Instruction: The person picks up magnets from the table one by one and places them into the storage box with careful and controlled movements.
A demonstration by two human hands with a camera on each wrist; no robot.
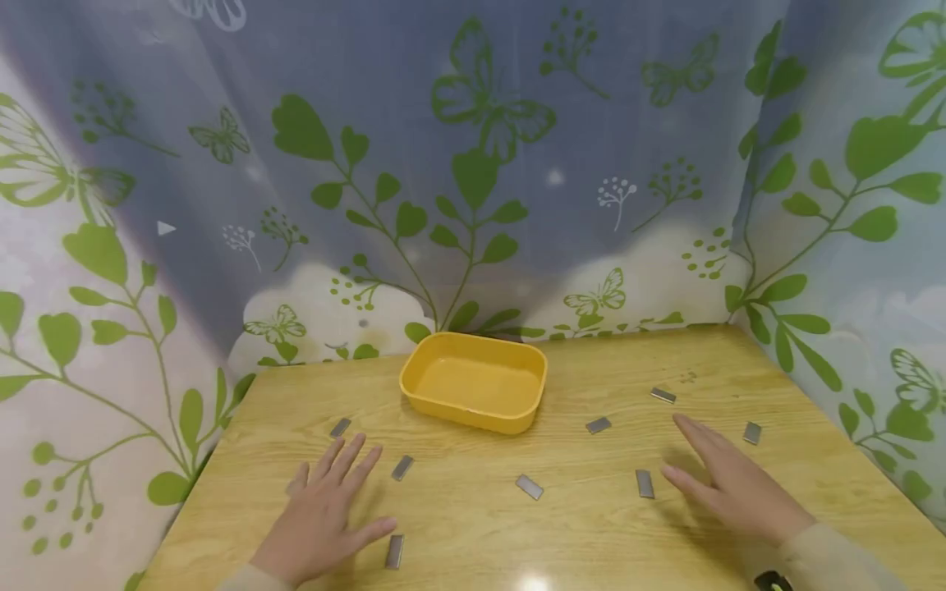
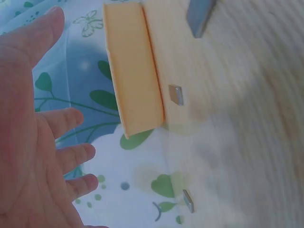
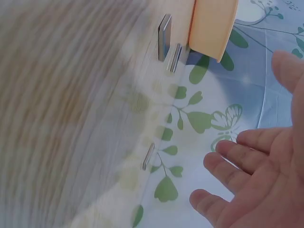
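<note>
A yellow rectangular tray stands empty at the back middle of the wooden table. Several small grey metal plates lie scattered around it, such as one by my left hand, one in the middle and one by my right hand. My left hand hovers flat over the table's left front, fingers spread, holding nothing. My right hand is flat over the right front, fingers straight, also empty. In the left wrist view the tray and a plate show beyond my palm.
Leaf-and-butterfly patterned cloth walls the table on the back and both sides. More plates lie at the far right, back right, near the tray and at the front left.
</note>
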